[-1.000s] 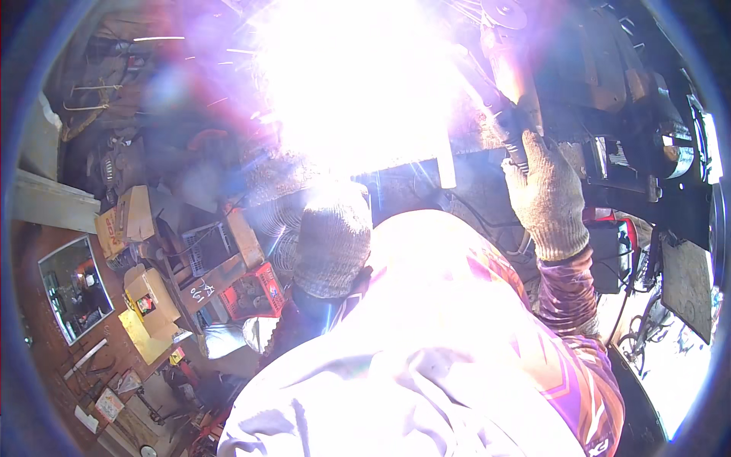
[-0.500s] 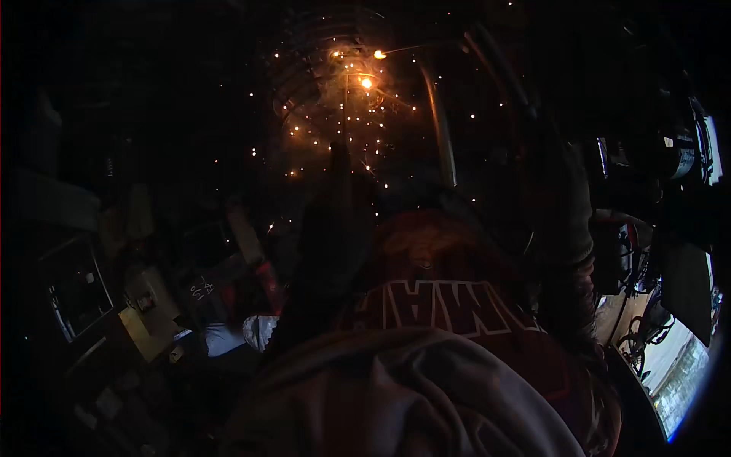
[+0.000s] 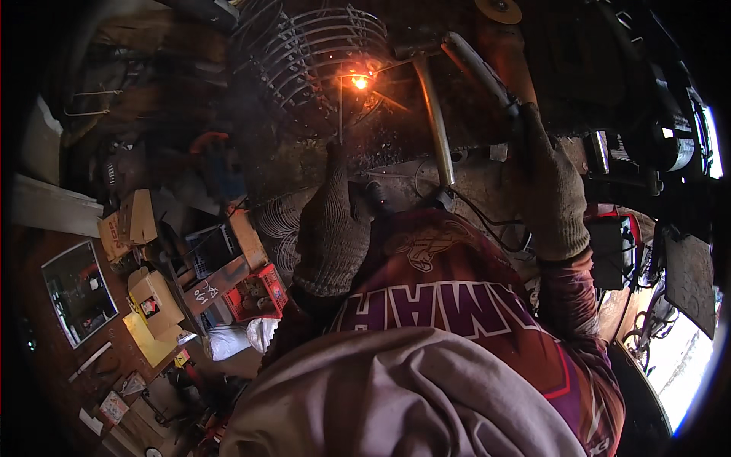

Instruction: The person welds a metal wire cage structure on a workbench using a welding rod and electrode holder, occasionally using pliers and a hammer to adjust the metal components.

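Observation:
A cage of bent wire rings [image 3: 335, 36] lies on the dark workbench, with an orange-hot glowing spot [image 3: 359, 81] at its near edge. My left hand [image 3: 332, 225], in a knitted glove, is closed around the lower end of a thin metal rod [image 3: 340, 110] that reaches up to the cage by the glow. Also gloved, my right hand [image 3: 552, 183] grips a welding electrode holder [image 3: 480, 72]. From its far end a thin electrode points left toward the hot spot. Between my hands lies a hammer [image 3: 435, 122] with a metal handle, its head far and its handle toward me.
A round disc [image 3: 499, 9] sits at the far edge of view. Coiled wire [image 3: 280, 228] is below the bench, left of my left hand. Farther left are a red crate [image 3: 257, 293], cardboard boxes [image 3: 156, 305] and a framed glass panel [image 3: 78, 289]. A cable [image 3: 495, 242] loops near my body.
The bright sparks are gone and the dark picture has lightened. Two glowing points have become one at the cage. Both hands stay in nearly the same place.

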The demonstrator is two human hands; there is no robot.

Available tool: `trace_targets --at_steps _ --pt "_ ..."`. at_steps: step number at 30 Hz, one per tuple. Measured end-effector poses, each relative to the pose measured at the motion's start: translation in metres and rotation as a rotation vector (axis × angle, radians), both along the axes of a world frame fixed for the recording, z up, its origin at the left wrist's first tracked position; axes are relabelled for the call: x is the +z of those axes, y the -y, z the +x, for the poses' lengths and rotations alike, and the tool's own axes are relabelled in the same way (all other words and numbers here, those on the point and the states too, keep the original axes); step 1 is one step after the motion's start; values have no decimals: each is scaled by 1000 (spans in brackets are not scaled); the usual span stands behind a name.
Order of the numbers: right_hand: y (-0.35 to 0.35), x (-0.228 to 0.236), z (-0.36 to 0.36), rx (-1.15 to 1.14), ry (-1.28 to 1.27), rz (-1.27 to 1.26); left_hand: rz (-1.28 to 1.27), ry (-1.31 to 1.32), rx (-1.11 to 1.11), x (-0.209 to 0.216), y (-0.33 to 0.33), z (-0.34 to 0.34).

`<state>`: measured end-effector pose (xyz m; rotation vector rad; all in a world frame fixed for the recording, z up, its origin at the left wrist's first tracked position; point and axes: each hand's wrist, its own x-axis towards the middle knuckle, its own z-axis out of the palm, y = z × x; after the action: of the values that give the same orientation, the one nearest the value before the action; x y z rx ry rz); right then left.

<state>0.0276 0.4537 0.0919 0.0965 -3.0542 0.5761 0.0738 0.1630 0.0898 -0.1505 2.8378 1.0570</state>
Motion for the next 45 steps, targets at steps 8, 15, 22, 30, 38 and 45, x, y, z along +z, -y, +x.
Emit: trace_targets --at_steps 8,15,22,30,38,45 --pt "10 8 -1 -9 75 0 144 -21 -1 -2 0 1" --pt "10 3 -1 22 31 5 -77 25 -4 -13 5 0" --pt "14 12 -2 11 90 15 -28 54 10 -13 6 1" --pt "9 0 1 86 -4 61 -435 -87 -294 -31 24 15" --pt "1 12 6 -17 -76 -172 -84 -68 -23 -7 5 2" --pt "-19 13 2 -12 -252 -90 5 -26 44 3 -1 3"
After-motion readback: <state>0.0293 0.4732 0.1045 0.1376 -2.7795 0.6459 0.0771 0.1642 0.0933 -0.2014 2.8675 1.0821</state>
